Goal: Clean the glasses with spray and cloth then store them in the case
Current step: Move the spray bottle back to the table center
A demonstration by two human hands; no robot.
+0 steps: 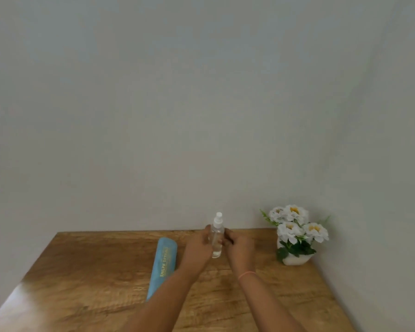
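Observation:
A clear spray bottle with a white nozzle stands upright near the back of the wooden table. My left hand holds its left side, fingers curled against the body. My right hand closes on its right side, with a pink band on that wrist. A long light-blue glasses case with gold lettering lies shut to the left of my left forearm, which covers its near end. Neither glasses nor a cloth show anywhere in view.
A white pot of white and yellow flowers stands at the table's back right corner, right of my right hand. A plain wall rises directly behind the table and along the right side.

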